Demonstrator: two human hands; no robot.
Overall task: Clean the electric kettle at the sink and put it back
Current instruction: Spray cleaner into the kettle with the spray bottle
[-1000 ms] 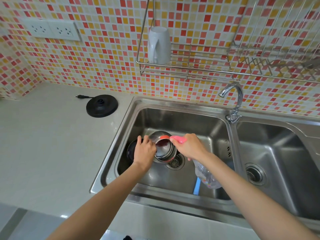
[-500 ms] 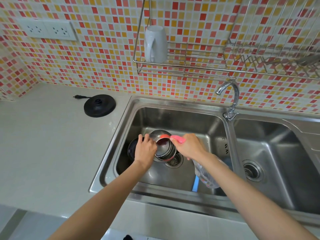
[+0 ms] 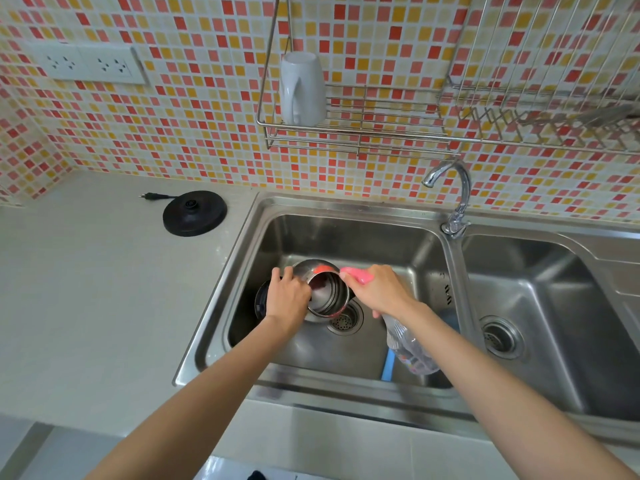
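Observation:
The steel electric kettle [image 3: 327, 292] lies tilted in the left sink basin [image 3: 346, 237], its open mouth facing up towards me. Its black lid [image 3: 260, 301] hangs open on the left. My left hand [image 3: 289, 296] grips the kettle at the rim on the lid side. My right hand [image 3: 379, 289] holds a clear spray bottle [image 3: 407, 348] by its pink head [image 3: 356, 274], whose nozzle sits at the kettle's mouth. The kettle's black power base [image 3: 195, 213] sits on the counter left of the sink, with its plug lying loose.
The tap [image 3: 457, 195] stands between the two basins, its spout over the left one. A blue object [image 3: 388, 367] lies at the left basin's near wall. A white mug [image 3: 302, 88] hangs upside down in a wire rack [image 3: 381, 133] above. Wall sockets [image 3: 86, 64] are at upper left.
Both hands, the kettle and the spray bottle stay in the same place in the basin. Only my view has shifted slightly.

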